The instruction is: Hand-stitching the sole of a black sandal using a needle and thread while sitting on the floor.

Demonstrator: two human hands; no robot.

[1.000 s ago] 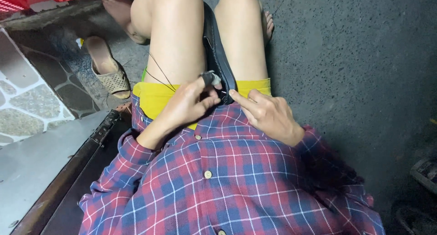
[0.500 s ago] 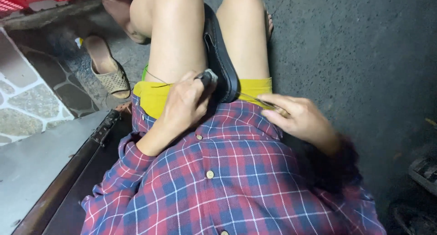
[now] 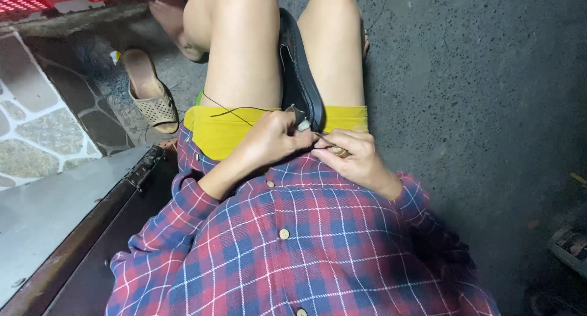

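The black shoe [image 3: 299, 77] lay wedged between the person's bare thighs, its long axis running straight away from the body, heel end nearest the hands; the left hand [image 3: 269, 141] was clenched on that near end, pinching a dark thread [image 3: 229, 111]; the right hand [image 3: 354, 160], just beside the shoe, gripped a wooden-handled awl [image 3: 333, 148] pointed at it; both hands sat equally close.

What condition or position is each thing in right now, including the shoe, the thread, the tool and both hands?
Black shoe: wedged between the thighs, on edge.
Dark thread: slack, trailing over the left thigh.
Awl: gripped, tip toward the shoe.
Left hand: fingers closed at the shoe's near end.
Right hand: closed on the awl.
Tan sandal: lying unworn.
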